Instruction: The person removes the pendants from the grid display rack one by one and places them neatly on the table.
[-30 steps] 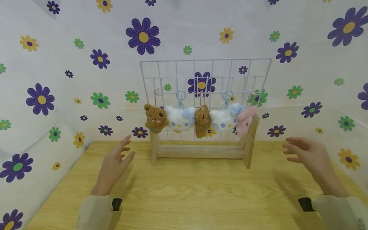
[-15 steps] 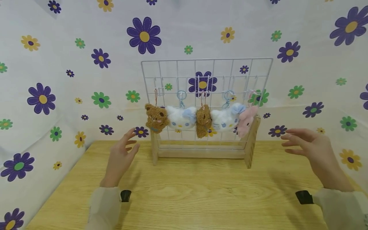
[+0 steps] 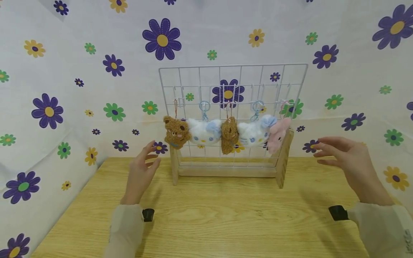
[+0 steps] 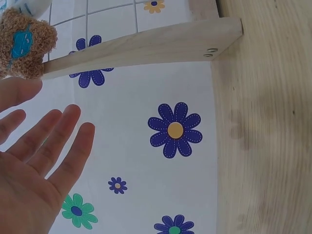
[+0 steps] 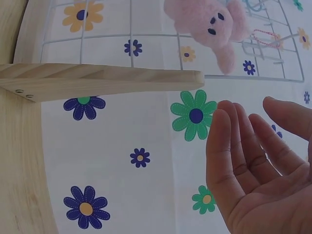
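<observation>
Left hand (image 3: 142, 172) and right hand (image 3: 353, 163): grips loose, fingers apart, nothing held. Brown bear (image 3: 176, 133) hangs at left edge of rack (image 3: 226, 172), pink toy (image 3: 278, 136) at right. Bear crowds white cat (image 3: 204, 133); tugging it could snag both or tip rack on worktop (image 3: 232, 215).
</observation>
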